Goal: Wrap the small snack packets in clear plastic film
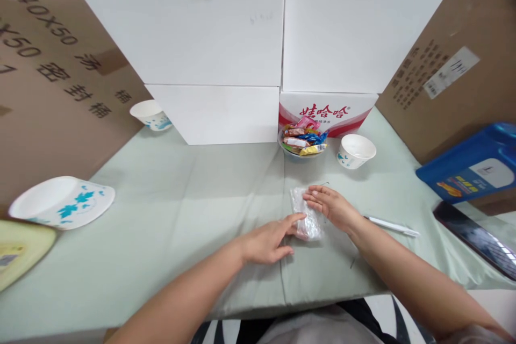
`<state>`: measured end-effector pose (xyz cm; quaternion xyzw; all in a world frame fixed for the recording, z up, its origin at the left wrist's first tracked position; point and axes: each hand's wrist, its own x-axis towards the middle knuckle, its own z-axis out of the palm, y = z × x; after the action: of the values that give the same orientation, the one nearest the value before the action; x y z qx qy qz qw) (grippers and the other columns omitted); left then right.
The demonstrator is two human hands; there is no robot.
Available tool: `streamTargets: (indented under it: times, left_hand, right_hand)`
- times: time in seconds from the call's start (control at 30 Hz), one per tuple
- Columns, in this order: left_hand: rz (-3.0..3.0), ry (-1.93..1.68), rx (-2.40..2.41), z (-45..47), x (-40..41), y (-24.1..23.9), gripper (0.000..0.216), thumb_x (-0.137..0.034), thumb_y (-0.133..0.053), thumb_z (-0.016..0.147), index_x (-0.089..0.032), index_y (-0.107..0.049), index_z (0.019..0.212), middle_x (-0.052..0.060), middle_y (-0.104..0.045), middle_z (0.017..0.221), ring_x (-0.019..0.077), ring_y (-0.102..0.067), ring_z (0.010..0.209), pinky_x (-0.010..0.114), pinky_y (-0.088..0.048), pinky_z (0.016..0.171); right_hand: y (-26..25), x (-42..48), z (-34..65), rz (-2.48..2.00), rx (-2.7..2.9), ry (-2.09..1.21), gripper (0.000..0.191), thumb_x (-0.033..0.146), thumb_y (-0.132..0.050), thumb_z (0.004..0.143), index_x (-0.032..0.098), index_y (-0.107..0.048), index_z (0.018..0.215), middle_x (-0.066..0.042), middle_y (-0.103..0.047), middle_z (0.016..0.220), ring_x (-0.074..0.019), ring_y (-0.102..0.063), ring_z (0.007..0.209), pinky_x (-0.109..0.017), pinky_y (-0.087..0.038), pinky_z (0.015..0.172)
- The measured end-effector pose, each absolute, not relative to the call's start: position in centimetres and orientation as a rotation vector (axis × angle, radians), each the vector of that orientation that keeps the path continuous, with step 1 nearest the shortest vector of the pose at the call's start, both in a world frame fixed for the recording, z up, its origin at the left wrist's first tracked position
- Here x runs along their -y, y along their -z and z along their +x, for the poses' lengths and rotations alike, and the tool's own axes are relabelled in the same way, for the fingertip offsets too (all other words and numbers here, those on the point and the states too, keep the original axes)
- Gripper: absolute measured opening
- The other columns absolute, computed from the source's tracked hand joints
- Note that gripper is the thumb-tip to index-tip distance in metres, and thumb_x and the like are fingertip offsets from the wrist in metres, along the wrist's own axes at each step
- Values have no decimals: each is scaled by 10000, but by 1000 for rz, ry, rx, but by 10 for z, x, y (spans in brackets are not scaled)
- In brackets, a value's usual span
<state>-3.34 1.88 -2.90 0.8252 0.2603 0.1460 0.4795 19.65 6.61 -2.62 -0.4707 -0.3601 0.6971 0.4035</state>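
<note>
A small flat packet (309, 224) in clear, crinkled plastic wrap lies on the cloth-covered table, pinkish at its near end. What is inside cannot be made out. From the left, my left hand (271, 242) reaches it with fingers apart, the index finger over the wrap and the thumb off to the side. My right hand (329, 207) rests its stretched fingers against the packet's far right side. Just right of my right forearm lies a white pen (393, 226).
Behind stand a bowl of wrapped sweets (303, 142) and a paper bowl (356, 151). Two more paper bowls (62, 201) sit at left, near a yellow bottle (24, 252). At right are a blue jug (471, 164) and a phone (475, 236). White boxes (213, 113) and brown cartons (447, 64) enclose the table.
</note>
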Motion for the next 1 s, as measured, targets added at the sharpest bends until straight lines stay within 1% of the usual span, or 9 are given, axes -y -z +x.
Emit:
streamTargets:
  times: [0.07, 0.13, 0.2, 0.33, 0.47, 0.6, 0.73, 0.9, 1.0]
  left_hand:
    - [2048, -347, -600, -33, -20, 29, 749, -144, -606, 818, -254, -238, 1462, 79, -640, 1262, 231, -584, 1186, 415, -420, 1030]
    - [2117, -341, -556, -31, -22, 30, 588, -140, -592, 834, -265, -415, 1382, 62, -627, 1292, 227, -569, 1209, 427, -371, 1087]
    - [2155, -337, -518, -30, -23, 30, 479, -121, -577, 848, -265, -516, 1300, 47, -625, 1301, 214, -566, 1215, 431, -314, 1132]
    - [2159, -325, -501, -29, -23, 29, 507, -109, -604, 839, -261, -510, 1313, 47, -635, 1288, 207, -578, 1205, 434, -299, 1145]
    - [2211, -329, -477, -30, -20, 28, 532, -134, -627, 835, -262, -492, 1333, 49, -627, 1298, 216, -568, 1213, 441, -290, 1151]
    - [2351, -442, -574, -33, -17, 30, 422, -250, -591, 880, -254, -530, 1298, 77, -655, 1204, 232, -598, 1136, 399, -445, 1024]
    - [2460, -821, -887, -36, -17, 31, 383, -381, -579, 895, -222, -554, 1242, 123, -601, 1169, 252, -579, 1091, 413, -484, 946]
    - [2416, -987, -796, -35, -20, 25, 334, -283, -526, 912, -186, -507, 1231, 116, -571, 1102, 216, -571, 1005, 366, -507, 872]
    - [2388, -988, -755, -35, -24, 25, 267, -176, -456, 920, -179, -526, 1178, 105, -583, 1090, 198, -569, 1004, 344, -500, 875]
  right_hand:
    - [31, -67, 197, -1169, 929, -1750, 306, 387, -758, 729, 221, -636, 956, -67, -679, 1052, -229, -619, 1115, -415, -445, 1028]
    - [33, -66, 198, -1126, 951, -1766, 337, 413, -748, 737, 227, -631, 992, -73, -658, 1123, -237, -593, 1161, -418, -440, 1030]
    - [32, -66, 198, -1070, 978, -1777, 373, 426, -746, 736, 237, -623, 1034, -74, -624, 1209, -245, -572, 1192, -419, -443, 1022]
    - [29, -66, 194, -987, 1066, -1784, 401, 420, -727, 757, 263, -603, 1104, -64, -552, 1325, -243, -568, 1194, -403, -463, 983]
    - [34, -71, 187, -1076, 1093, -1783, 385, 408, -757, 721, 259, -618, 1048, -66, -588, 1255, -234, -590, 1151, -389, -489, 947]
    - [42, -74, 183, -1108, 1117, -1759, 412, 430, -766, 704, 264, -618, 1052, -66, -584, 1256, -227, -597, 1133, -392, -495, 942]
    - [48, -73, 184, -1106, 1265, -1715, 442, 474, -728, 745, 275, -598, 1118, -67, -566, 1289, -232, -549, 1201, -393, -481, 946]
    - [52, -74, 182, -1065, 1543, -1604, 561, 455, -660, 797, 248, -515, 1298, -104, -607, 1246, -264, -538, 1213, -461, -446, 984]
    - [49, -73, 180, -1001, 1755, -1498, 612, 366, -599, 834, 276, -415, 1412, -92, -408, 1487, -251, -540, 1226, -479, -395, 1053]
